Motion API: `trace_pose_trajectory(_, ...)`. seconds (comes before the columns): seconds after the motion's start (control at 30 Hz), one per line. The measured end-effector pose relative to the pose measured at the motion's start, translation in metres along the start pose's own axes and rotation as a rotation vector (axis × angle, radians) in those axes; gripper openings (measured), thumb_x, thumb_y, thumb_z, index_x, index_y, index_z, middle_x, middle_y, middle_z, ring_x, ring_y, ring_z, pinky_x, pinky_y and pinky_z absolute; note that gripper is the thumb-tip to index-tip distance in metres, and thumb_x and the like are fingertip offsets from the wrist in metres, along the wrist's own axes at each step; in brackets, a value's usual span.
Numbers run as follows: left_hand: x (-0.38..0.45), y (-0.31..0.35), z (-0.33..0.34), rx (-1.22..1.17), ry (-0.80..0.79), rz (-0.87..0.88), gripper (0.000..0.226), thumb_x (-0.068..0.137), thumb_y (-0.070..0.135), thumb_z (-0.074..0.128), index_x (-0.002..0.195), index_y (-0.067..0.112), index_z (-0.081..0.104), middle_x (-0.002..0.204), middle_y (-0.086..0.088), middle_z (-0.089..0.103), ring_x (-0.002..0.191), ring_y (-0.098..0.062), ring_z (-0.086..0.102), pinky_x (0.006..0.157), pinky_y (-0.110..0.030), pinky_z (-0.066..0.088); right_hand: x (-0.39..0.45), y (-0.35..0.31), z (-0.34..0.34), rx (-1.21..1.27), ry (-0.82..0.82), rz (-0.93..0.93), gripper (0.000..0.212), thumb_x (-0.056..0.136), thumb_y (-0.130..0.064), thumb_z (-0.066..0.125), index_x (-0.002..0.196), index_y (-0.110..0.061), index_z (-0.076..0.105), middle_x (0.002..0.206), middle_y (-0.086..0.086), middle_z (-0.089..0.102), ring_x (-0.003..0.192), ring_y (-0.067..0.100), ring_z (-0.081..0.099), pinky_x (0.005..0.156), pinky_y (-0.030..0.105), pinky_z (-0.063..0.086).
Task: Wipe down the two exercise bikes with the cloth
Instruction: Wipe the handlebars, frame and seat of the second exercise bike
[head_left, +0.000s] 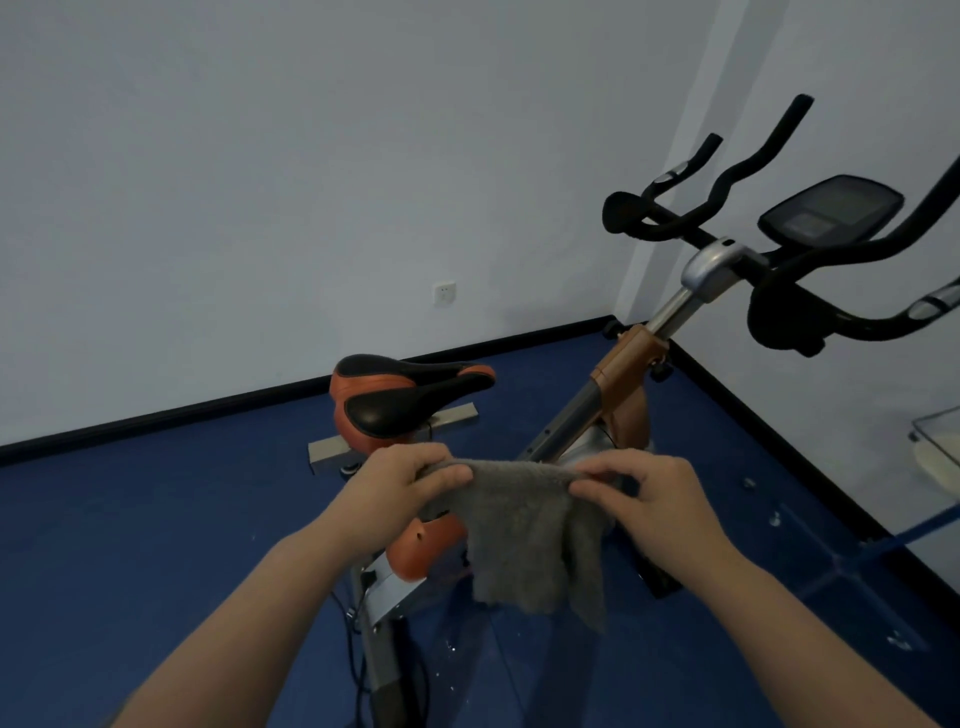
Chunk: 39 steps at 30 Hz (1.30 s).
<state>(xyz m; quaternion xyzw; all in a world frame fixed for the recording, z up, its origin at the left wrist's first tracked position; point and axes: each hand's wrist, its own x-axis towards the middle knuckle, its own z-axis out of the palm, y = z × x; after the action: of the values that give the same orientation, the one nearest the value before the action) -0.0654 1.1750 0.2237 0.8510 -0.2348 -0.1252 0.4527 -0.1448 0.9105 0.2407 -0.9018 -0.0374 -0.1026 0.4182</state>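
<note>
Grey cloth (524, 530) hiding bike frame (621, 384)

**Blue floor and what stands on it**

A dark blue floor (156, 519) fills the lower half of the frame, edged by a black skirting strip (182, 410) where it meets the pale walls. At centre stands an orange, black and silver exercise bike (618, 379), its grey metal base bar (395, 434) resting on the floor at mid-frame. A black cable (358, 670) runs down beside the frame at lower centre. Small pale specks dot the floor at lower right. A clear glass-like panel (852, 540) meets the floor at the right edge.
</note>
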Motion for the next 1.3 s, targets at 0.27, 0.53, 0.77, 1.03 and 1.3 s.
trace_pose_trajectory(0.27,0.004,0.016,0.030,-0.221,0.206,-0.147,0.030,0.099,0.038,0.047,0.096,0.018,0.071,0.094,-0.005,0.069,0.090,-0.019,0.064,0.086,-0.042,0.053,-0.004,-0.012,0.007,0.414,-0.075,0.199,0.020,0.090,-0.033,0.065,0.076,-0.019,0.062,0.067,-0.012,0.063,0.063,0.000,0.058,0.057,0.013,0.044)
trace_pose_trajectory(0.53,0.006,0.023,0.061,-1.020,0.034,-0.522,0.059,0.071,0.052,0.079,0.115,0.014,0.067,0.110,-0.008,0.073,0.105,-0.027,0.068,0.085,-0.042,0.055,-0.007,-0.015,0.022,0.478,-0.078,0.318,0.020,0.094,-0.043,0.053,0.099,-0.023,0.052,0.081,-0.007,0.067,0.075,0.004,0.064,0.066,0.022,0.048)
trace_pose_trajectory(0.77,0.003,0.012,0.042,-0.855,-0.083,-0.484,0.110,0.043,0.012,0.097,0.136,0.038,0.045,0.132,-0.005,0.049,0.114,-0.031,0.059,0.079,-0.041,0.058,-0.009,0.005,0.002,0.253,-0.109,0.246,0.046,0.075,-0.031,0.081,0.105,-0.037,0.047,0.111,-0.013,0.053,0.096,0.004,0.059,0.074,0.028,0.057)
trace_pose_trajectory(1.03,0.004,0.021,0.048,-0.116,0.151,-0.272,0.088,0.071,0.019,0.086,0.140,0.040,0.036,0.131,0.000,0.037,0.118,-0.017,0.045,0.105,-0.039,0.044,-0.002,0.015,-0.007,-0.159,-0.113,0.024,0.031,0.078,-0.034,0.077,0.082,-0.039,0.046,0.104,-0.024,0.039,0.097,-0.007,0.045,0.080,0.020,0.043)
trace_pose_trajectory(1.3,0.004,0.033,0.044,0.254,0.258,-0.153,0.030,0.082,0.037,0.073,0.105,0.045,0.057,0.123,0.018,0.036,0.103,-0.005,0.047,0.081,-0.026,0.042,-0.001,0.014,-0.004,-0.344,-0.040,-0.029,0.010,0.085,-0.039,0.069,0.081,-0.030,0.066,0.102,-0.020,0.051,0.096,0.000,0.047,0.091,0.027,0.037)
